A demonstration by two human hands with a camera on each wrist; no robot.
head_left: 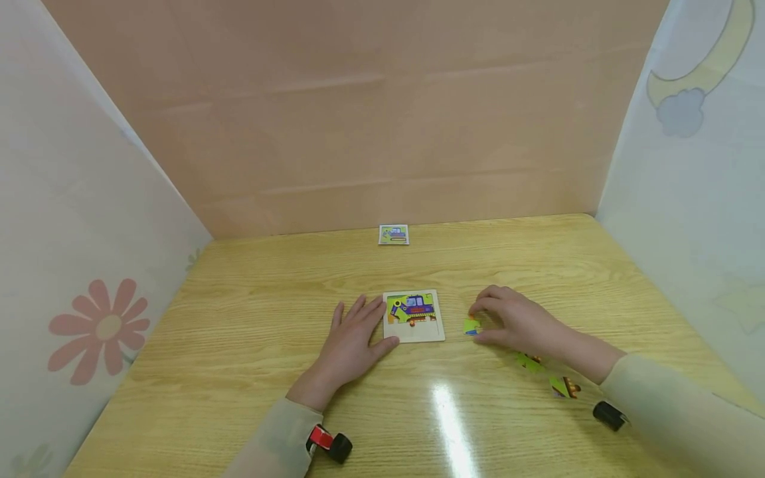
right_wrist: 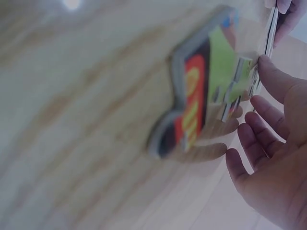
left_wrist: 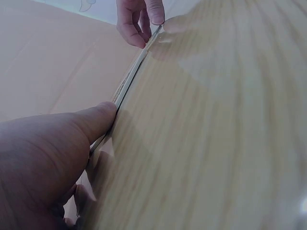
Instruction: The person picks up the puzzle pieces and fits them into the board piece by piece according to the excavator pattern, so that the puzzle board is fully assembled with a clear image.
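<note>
A square jigsaw board with a white frame lies on the table, its upper part filled with a blue digger picture and its lower strip bare. My left hand rests at the board's left side, fingers stretched along the edge and the thumb by the lower left corner. To the right of the board, my right hand pinches a green and blue puzzle piece between thumb and fingertips, low at the tabletop. Two loose puzzle pieces lie below the right forearm: a green one and one with brown and orange.
A small card with a digger picture lies near the back of the wooden table. A pinkish-brown sheet stands behind, with pale patterned panels left and right. Wrist cameras sit at both sleeves.
</note>
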